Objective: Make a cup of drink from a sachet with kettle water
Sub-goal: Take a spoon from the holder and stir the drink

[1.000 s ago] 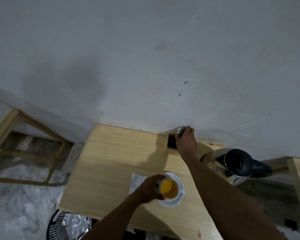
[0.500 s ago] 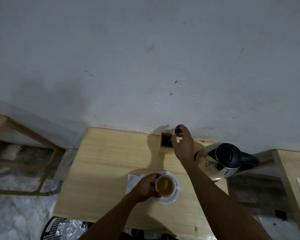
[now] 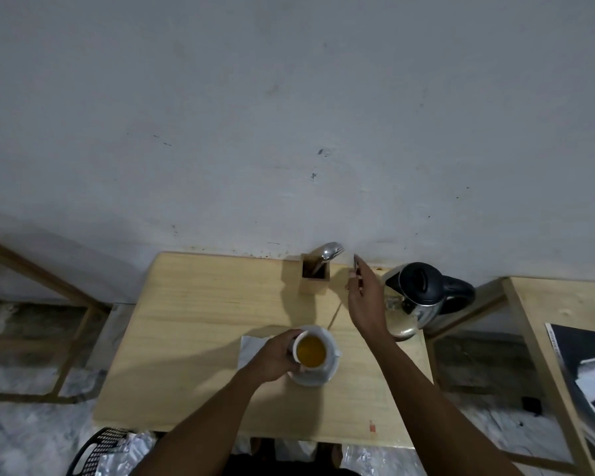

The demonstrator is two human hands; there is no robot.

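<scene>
Left hand (image 3: 275,359) grips cup (image 3: 310,352) of yellow drink; right hand (image 3: 366,304) pinches a thin utensil (image 3: 357,269) right of the holder (image 3: 312,286) of cutlery (image 3: 328,252).

We record one head-worn view, looking forward and down, close above the left hand (image 3: 275,359) and right hand (image 3: 365,305), with the wall (image 3: 289,115) beyond them.

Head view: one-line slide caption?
Left hand grips the cup on its saucer; right hand pinches a slim utensil beside the cutlery holder.

Prob. a plain home room: wood table (image 3: 203,321) w/ kettle (image 3: 423,297), cutlery box (image 3: 314,281), scuffed wall (image 3: 289,115), stone floor (image 3: 21,434).
</scene>
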